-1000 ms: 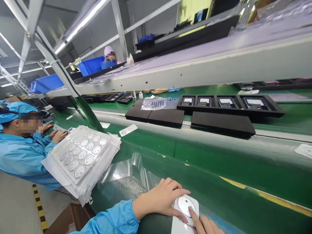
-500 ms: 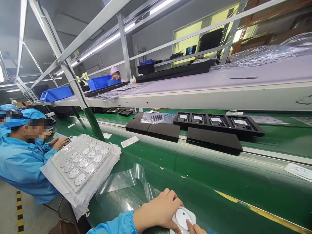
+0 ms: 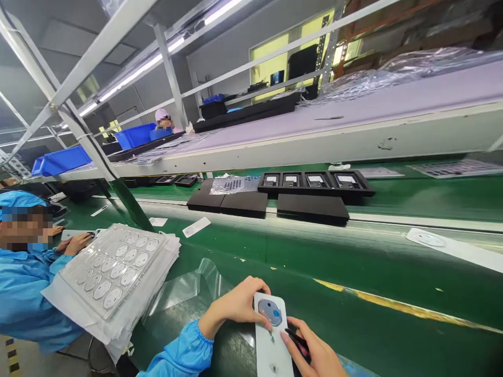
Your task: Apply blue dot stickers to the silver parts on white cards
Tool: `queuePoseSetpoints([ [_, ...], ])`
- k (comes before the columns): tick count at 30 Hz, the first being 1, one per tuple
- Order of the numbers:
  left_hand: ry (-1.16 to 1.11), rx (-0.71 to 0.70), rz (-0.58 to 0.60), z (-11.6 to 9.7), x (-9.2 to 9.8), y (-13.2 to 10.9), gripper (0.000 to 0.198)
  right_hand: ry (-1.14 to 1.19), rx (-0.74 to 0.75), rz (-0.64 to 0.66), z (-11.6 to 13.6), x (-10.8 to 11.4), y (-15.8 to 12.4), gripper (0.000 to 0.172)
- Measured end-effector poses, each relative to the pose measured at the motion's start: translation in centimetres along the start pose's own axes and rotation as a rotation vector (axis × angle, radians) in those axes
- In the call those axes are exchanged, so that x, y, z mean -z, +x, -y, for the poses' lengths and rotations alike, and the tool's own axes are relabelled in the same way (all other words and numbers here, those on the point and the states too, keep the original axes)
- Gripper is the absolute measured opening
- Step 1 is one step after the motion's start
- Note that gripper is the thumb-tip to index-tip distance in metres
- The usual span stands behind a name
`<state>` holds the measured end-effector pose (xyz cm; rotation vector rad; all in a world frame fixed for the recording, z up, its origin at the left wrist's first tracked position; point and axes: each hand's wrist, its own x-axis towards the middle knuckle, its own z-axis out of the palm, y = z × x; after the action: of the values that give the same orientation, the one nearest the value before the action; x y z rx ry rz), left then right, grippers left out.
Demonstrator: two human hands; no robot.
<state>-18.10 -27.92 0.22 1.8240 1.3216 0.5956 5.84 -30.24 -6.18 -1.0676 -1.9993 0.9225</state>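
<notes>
A white card (image 3: pixel 271 340) with a round grey disc and a blue dot lies on the green belt (image 3: pixel 353 262) at the bottom centre. My left hand (image 3: pixel 236 306) grips the card's upper left edge, thumb pressed beside the disc. My right hand (image 3: pixel 312 351) sits just right of the card, fingers pinched on a thin dark tool (image 3: pixel 296 337) that points at the card. To the left, a stack of clear blister trays (image 3: pixel 113 272) holds several round discs.
A co-worker in a blue coat (image 3: pixel 23 283) sits at the left, another person is far back. Black trays (image 3: pixel 314 183) and flat black pads (image 3: pixel 243 201) lie across the belt. Clear plastic film (image 3: pixel 188 288) lies beside my left hand. White cards (image 3: pixel 444 246) lie further along the belt.
The view has swung left and down. My left hand moved off the top of the disc to the card's edge, so the disc now shows, and my right hand with the dark tool came into view.
</notes>
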Motion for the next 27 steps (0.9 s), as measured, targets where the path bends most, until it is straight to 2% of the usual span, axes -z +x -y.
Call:
queuePoseSetpoints([
  [5, -0.424, -0.018, -0.074, -0.3, -0.1, -0.4, 0.061, 0.088, -0.017, 0.079, 1.7, -0.3, 0.0, 0.024],
  [9, -0.645, 0.016, -0.163, 0.4, -0.7, -0.2, 0.058, 0.073, -0.031, 0.043, 2.0, -0.8, 0.2, 0.036],
  [15, -1.009, 0.060, -0.450, 1.4, -1.0, 0.9, 0.056, -0.015, 0.011, -0.028, 2.0, -1.3, 0.7, 0.037],
  [19, -1.220, 0.104, -0.606, 2.5, -0.3, 1.5, 0.054, -0.159, 0.141, -0.004, 1.9, -1.1, 0.5, 0.029],
  [23, -1.347, 0.153, -0.653, 3.7, 0.8, 1.5, 0.047, -0.369, 0.289, -0.027, 1.3, -1.3, 0.3, 0.007],
  [27, -1.352, 0.200, -0.699, 4.6, 1.1, 1.4, 0.051, -0.533, 0.377, -0.059, 0.9, -2.0, 0.1, 0.014],
])
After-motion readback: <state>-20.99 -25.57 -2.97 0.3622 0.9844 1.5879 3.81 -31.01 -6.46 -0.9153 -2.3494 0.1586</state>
